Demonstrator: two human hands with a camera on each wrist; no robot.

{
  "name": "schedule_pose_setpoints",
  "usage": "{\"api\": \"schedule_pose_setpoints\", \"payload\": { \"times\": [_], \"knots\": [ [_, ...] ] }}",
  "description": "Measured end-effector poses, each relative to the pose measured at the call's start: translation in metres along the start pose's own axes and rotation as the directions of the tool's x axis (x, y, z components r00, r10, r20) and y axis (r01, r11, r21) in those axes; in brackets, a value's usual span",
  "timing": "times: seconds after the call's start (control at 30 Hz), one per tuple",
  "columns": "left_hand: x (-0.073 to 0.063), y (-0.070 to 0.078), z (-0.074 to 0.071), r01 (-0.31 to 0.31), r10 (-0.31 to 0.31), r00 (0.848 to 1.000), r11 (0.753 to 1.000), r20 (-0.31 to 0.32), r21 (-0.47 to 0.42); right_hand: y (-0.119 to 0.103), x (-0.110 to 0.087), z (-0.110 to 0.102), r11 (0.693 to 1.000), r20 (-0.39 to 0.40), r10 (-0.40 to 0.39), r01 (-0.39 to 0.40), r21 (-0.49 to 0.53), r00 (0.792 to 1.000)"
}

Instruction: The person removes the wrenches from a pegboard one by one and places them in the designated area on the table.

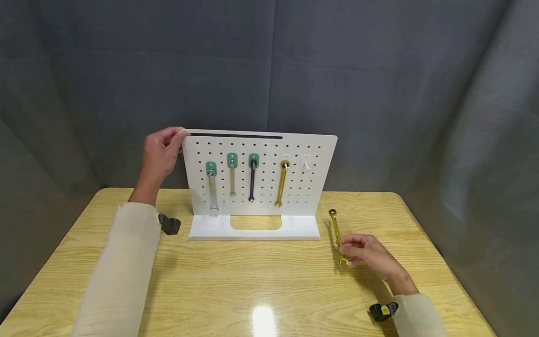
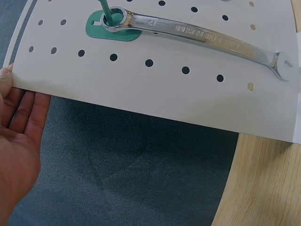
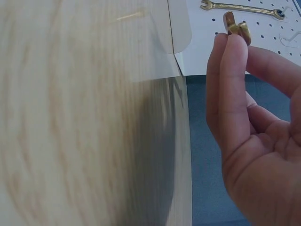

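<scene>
A white pegboard (image 1: 269, 187) stands upright on the table, and my left hand (image 1: 162, 150) grips its top left corner between thumb and fingers. To the right of the board, my right hand (image 1: 368, 255) pinches a gold wrench (image 1: 336, 229) near its open end, ring end up. In the right wrist view only that wrench's open jaw end shows above my fingertips. Hanging on the board are a large silver wrench (image 2: 197, 34), a smaller silver wrench (image 1: 232, 180), a dark purple wrench (image 1: 252, 185) and another gold wrench (image 1: 281, 185). The rightmost white hook (image 1: 306, 164) holds nothing.
The wooden table (image 1: 236, 281) carries the board's white base (image 1: 210, 229), which has a cut-out in its middle. Green hooks (image 1: 211, 167) bear the left wrenches. Grey curtains (image 1: 269, 65) hang behind and at both sides.
</scene>
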State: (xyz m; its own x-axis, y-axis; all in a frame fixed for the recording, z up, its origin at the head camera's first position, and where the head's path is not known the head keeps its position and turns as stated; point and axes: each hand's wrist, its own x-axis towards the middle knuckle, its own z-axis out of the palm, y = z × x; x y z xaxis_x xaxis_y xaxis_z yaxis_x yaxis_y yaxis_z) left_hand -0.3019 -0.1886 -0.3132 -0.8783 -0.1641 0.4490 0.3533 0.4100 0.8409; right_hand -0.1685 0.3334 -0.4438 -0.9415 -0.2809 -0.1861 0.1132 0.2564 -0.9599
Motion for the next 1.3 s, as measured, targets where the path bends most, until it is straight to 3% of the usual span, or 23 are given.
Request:
{"api": "schedule_pose_setpoints", "payload": {
  "times": [0.87, 1.3],
  "knots": [
    [0.0, -0.005, 0.0, -0.013, 0.013, 1.0, 1.0, -0.009, -0.014, 0.001, 0.008, 0.007, 0.998, 0.021, 0.054, -0.053, -0.034, 0.998],
    [0.001, -0.003, -0.001, 0.007, -0.006, 1.0, 1.0, 0.015, -0.018, 0.005, 0.01, 0.004, 0.997, 0.074, 0.074, -0.072, -0.032, 0.994]
  ]
}}
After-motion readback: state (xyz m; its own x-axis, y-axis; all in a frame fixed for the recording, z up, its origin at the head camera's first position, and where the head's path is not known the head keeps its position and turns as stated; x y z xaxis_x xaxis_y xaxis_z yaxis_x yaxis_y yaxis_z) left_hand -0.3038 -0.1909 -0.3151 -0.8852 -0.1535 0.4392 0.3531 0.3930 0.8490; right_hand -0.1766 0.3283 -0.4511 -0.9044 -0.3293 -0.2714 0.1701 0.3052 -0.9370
